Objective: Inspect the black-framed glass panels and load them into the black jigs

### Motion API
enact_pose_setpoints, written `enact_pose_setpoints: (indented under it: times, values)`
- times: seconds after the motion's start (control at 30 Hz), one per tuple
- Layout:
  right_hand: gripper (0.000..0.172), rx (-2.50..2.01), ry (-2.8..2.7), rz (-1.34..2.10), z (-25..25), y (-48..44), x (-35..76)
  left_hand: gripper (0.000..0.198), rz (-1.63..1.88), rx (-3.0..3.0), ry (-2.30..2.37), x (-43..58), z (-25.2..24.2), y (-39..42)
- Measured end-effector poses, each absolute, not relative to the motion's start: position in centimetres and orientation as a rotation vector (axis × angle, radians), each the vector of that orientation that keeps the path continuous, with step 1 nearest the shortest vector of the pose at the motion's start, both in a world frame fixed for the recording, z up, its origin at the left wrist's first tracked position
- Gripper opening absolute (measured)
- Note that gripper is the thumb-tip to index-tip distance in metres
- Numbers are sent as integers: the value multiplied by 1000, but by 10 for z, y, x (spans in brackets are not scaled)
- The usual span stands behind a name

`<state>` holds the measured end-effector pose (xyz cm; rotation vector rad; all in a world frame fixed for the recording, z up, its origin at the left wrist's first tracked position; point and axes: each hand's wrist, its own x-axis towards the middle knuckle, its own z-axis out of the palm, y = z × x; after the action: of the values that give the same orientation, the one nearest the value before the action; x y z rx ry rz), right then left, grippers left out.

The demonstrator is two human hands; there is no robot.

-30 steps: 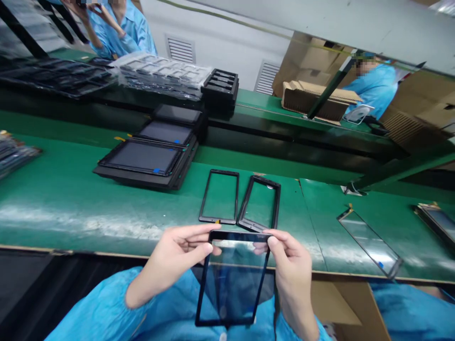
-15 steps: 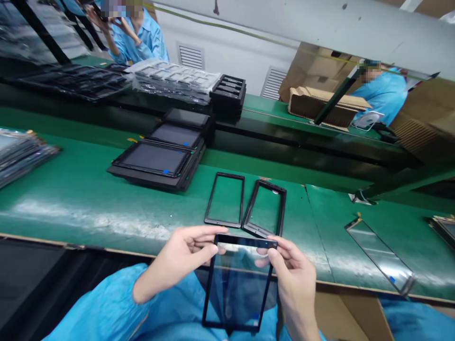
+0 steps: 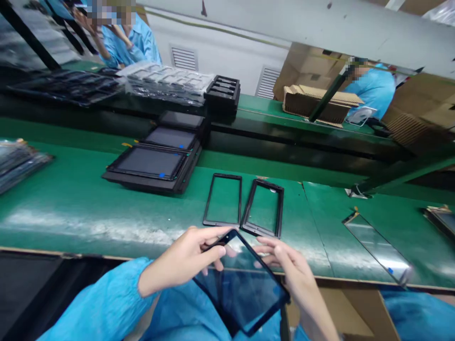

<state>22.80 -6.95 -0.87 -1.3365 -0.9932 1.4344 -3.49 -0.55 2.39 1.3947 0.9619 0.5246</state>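
Bright, even indoor light fills the view, with soft shadows and a pale streak of glare along the green conveyor belt [image 3: 88, 227]. The glass touch panel [image 3: 245, 289] shows dim reflections, while the wide lens tilts and stretches the frame's edges.

I'm seeing the framed glass panel [image 3: 241, 289] over the near edge of the conveyor belt [image 3: 71, 222], with two empty frames [image 3: 222, 200] lying side by side just behind it. A stack of screen trays [image 3: 149, 163] is sitting to their left, a glass strip [image 3: 377, 248] is lying to their right, and a second belt [image 3: 270, 106] is running behind them.
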Motion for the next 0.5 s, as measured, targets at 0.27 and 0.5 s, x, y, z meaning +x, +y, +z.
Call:
enact_pose_setpoints:
  times: [0.27,0.5]
  values:
    - [51,-1379,-533,1190,-40,-78,245,58,1000,1070,1184,-41,-19,-20]
    - [51,-1402,-681,1036,-21,-76,234,56,1021,1004,1291,-37,-11,-27]
